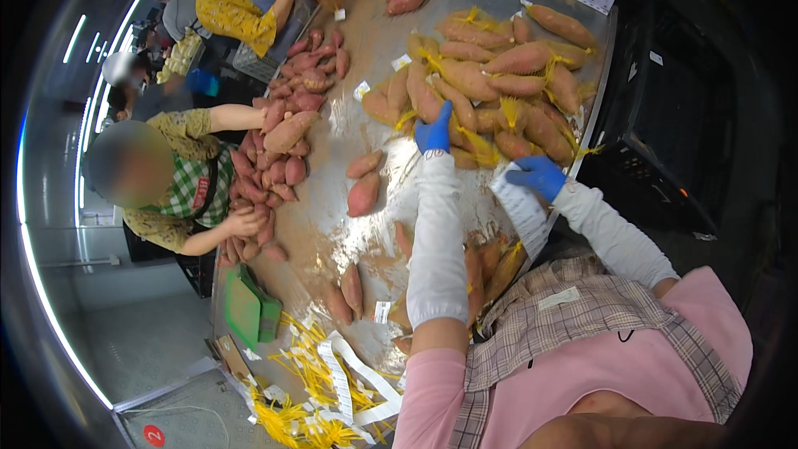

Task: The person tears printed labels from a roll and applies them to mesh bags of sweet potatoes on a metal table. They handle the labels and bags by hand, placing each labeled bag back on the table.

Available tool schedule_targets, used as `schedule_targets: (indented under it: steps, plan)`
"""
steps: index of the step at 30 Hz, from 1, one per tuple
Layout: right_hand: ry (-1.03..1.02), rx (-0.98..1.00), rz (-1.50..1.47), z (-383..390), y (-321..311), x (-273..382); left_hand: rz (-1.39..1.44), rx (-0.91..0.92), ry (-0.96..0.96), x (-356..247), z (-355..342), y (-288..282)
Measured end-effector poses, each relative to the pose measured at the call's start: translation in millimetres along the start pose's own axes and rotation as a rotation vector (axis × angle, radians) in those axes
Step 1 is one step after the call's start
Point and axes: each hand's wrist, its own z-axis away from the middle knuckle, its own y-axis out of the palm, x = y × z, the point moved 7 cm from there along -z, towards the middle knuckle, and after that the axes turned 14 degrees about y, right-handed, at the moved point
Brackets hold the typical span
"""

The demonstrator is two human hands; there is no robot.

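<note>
My left hand (435,130), in a blue glove, reaches to the near left edge of a heap of sweet potatoes in yellow net bags (465,75). Its fingers close around one netted sweet potato (424,98), though part of the grip is hidden. A white strip of paper labels (522,209) hangs from my right hand (540,176), also gloved in blue, at the heap's near right side. That strip runs down toward my plaid apron. Small white tags show on several net bags.
Across the metal table (332,166), a person in a green checked apron (199,179) handles loose sweet potatoes (278,158). Another person in yellow (237,12) works farther back. A green plastic container (249,308) and yellow nets (307,416) lie near left. Black crates (657,158) stand right.
</note>
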Motion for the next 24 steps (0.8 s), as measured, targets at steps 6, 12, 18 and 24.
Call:
schedule_targets:
  steps: [6,12,18,24]
  plan:
    - [-0.136,0.001,-0.307,-72,6,40,-0.136,-0.052,-0.087,-6,-9,15]
    - [-0.061,0.434,-0.579,-51,12,34,0.434,-0.023,0.166,-70,78,-65]
    - [0.209,0.827,-0.741,39,94,49,-0.572,-0.250,0.680,-186,218,-203]
    - [0.584,0.927,-0.560,33,173,-45,-0.977,-0.282,0.678,-129,325,-226]
